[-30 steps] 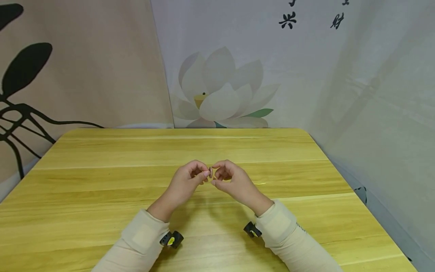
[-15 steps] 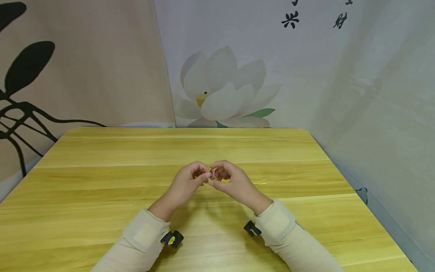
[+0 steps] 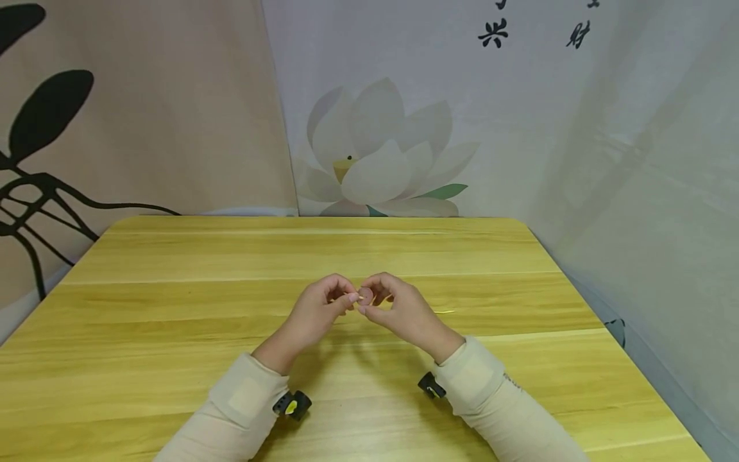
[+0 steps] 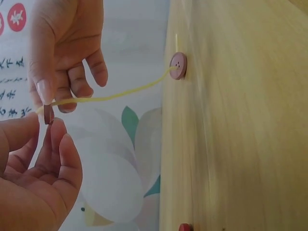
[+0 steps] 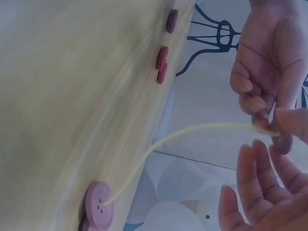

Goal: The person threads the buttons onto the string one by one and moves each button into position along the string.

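Observation:
Both hands meet over the middle of the table. My right hand [image 3: 407,317] holds a small brownish-pink button [image 3: 365,296] by its rim, between thumb and forefinger; its face shows in the head view. Close against it, my left hand [image 3: 312,317] pinches a yellow string [image 5: 192,128] near its end. Whether the end passes through the held button is too small to tell. In the wrist views the string runs from the held button to a pink four-hole button [image 5: 100,204] on the table, passing into one of its holes. That button is hidden in the head view.
Three reddish buttons lie near one another on the table, one dark red button [image 5: 172,21] and two brighter red buttons [image 5: 162,58], in the right wrist view. Past my right hand, a short yellow string end [image 3: 443,312] lies on the wooden table [image 3: 173,385]. A printed curtain [image 3: 404,38] hangs behind.
The small button, seen edge-on at the left fingertips, has turned its face toward the head camera and now sits between the right thumb and forefinger. The arms have barely moved.

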